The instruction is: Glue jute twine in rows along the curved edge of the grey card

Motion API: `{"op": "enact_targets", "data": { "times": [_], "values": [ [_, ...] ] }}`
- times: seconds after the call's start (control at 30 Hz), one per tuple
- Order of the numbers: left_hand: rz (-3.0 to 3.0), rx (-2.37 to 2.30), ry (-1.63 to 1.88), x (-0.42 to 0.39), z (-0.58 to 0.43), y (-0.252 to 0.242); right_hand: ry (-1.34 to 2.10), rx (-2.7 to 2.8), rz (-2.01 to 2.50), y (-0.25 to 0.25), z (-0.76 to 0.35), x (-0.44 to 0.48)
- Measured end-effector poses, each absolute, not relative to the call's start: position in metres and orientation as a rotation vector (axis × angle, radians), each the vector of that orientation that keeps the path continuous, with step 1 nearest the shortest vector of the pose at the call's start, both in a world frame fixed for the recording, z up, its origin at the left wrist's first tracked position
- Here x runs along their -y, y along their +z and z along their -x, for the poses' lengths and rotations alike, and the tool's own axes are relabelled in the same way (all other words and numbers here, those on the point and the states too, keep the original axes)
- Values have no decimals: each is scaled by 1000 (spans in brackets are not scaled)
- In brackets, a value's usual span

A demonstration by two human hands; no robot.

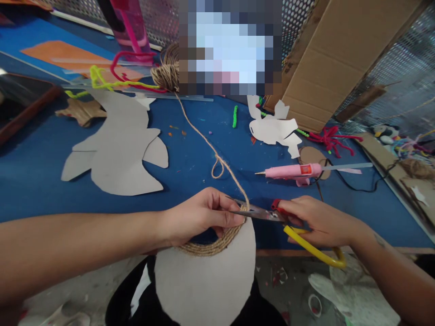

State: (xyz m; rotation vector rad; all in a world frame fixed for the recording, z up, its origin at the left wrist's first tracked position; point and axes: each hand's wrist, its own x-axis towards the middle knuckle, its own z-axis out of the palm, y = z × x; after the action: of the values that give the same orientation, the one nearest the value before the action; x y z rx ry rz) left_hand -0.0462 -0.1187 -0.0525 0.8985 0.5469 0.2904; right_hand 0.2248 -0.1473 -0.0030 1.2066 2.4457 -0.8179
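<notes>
My left hand [214, 210] pinches the edge of a grey cardboard cutout [207, 285] with rows of twine [207, 248] laid along its curved rim. From that edge a strand of jute twine [200, 133] runs back to a twine ball [166, 72], with a small loop midway. Scissors [312, 249] with a yellow and a red handle are in my right hand [312, 222]. Their blades lie apart around the strand, just beside my left fingertips. The lower part of the cutout hangs past the table edge above my lap.
A pink glue gun [294, 172] lies right of the strand, its black cord trailing right. A grey fish-shaped cutout [118, 145] rests at left, white paper pieces [273, 129] at back right. A cardboard box [326, 59], green pipe cleaner [234, 116] and dark-framed tray [27, 104] are around.
</notes>
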Motion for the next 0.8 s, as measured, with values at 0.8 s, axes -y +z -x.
{"op": "enact_targets", "data": {
  "times": [0.8],
  "values": [
    [-915,-574,304,119,46,-50,-482,-2367,-1173,-6,-220,151]
  ]
}}
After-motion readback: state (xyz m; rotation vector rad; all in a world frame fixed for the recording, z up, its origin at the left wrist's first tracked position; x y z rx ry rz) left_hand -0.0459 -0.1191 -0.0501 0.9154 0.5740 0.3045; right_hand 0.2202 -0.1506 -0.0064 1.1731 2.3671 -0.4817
